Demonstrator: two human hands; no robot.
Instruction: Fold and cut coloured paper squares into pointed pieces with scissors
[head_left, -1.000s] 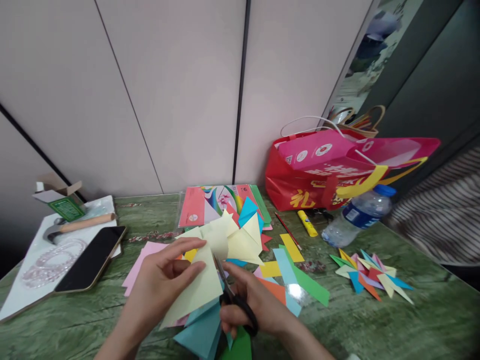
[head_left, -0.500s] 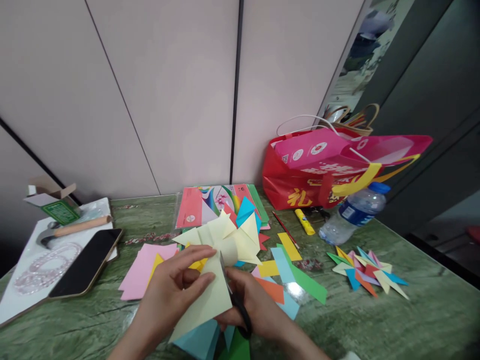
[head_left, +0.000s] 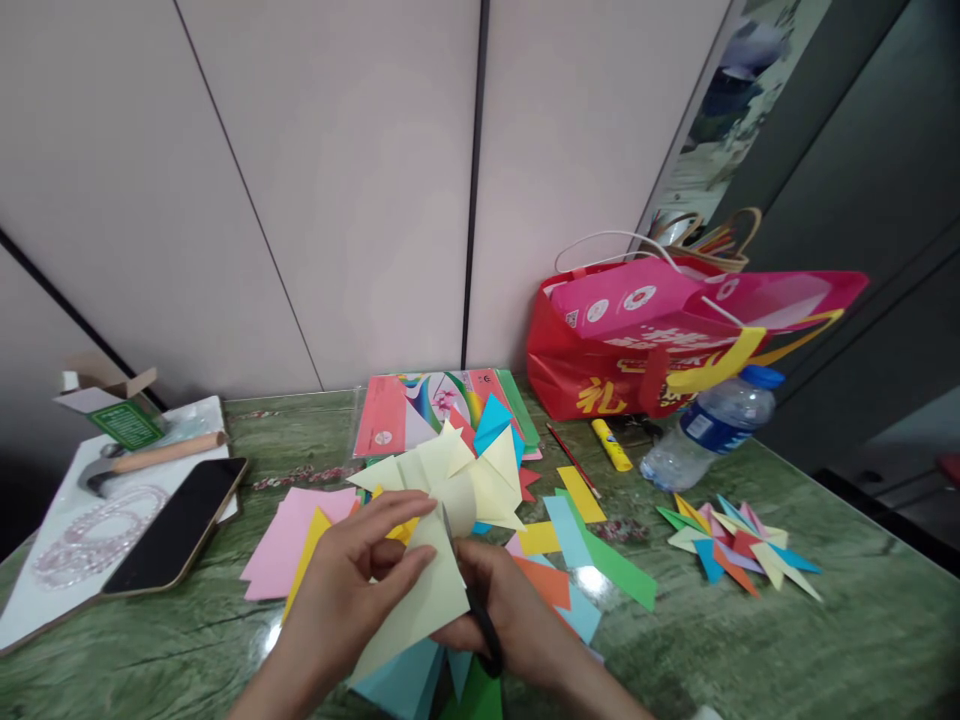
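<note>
My left hand (head_left: 367,580) pinches a sheet of cream paper (head_left: 420,610) between thumb and fingers. Around the black handles of a pair of scissors (head_left: 486,632) my right hand (head_left: 502,605) is closed. The blades lie along the sheet's right side, partly hidden by paper, and a cut strip curls up beyond them. Just past my hands lies a pile of folded cream pieces (head_left: 487,470) with blue and red ones. Blue paper (head_left: 405,680) and green paper (head_left: 480,692) lie beneath my hands. Pink sheets (head_left: 289,540) are left of my left hand.
Loose coloured strips (head_left: 611,565) lie right of my hands, near a finished paper star (head_left: 742,540). Behind stand a water bottle (head_left: 709,430), a glue stick (head_left: 611,445) and a red bag (head_left: 585,360). At left are a phone (head_left: 176,525), a sickle (head_left: 161,455) and a green box (head_left: 124,415).
The view has shifted very slightly. Both hands keep their hold on the paper and scissors, with almost no visible movement.
</note>
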